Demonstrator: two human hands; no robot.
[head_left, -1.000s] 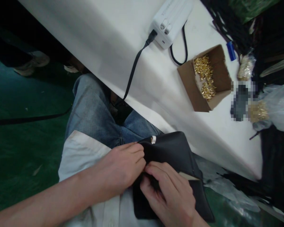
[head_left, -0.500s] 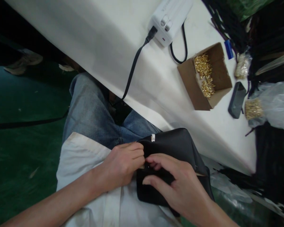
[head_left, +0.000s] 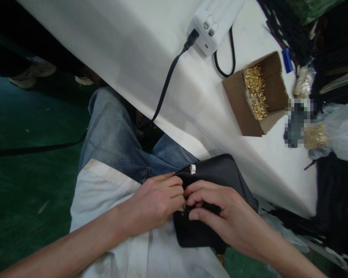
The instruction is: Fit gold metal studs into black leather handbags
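Observation:
A black, leather-like bag lies across my lap, with a small white tag on its upper edge. My left hand is closed on the bag's left edge, its fingers pressed together. A small pale bit shows under these fingertips, too little to name. Over the bag's middle, my right hand has its fingers bent and its thumb apart from them. Its index fingertip is right beside the left fingers. The inner fingertips are partly hidden in shadow.
On the white table, a cardboard box holds many small gold-coloured metal pieces. A white power-bank-like device has a black cable plugged in, running down past my knees. Plastic bags lie at right. Another person's shoes show at left.
My right thumb has come closer to its fingers, and the right hand has tipped slightly. Both hands and the bag sit a little further right in view. The left hand keeps its hold.

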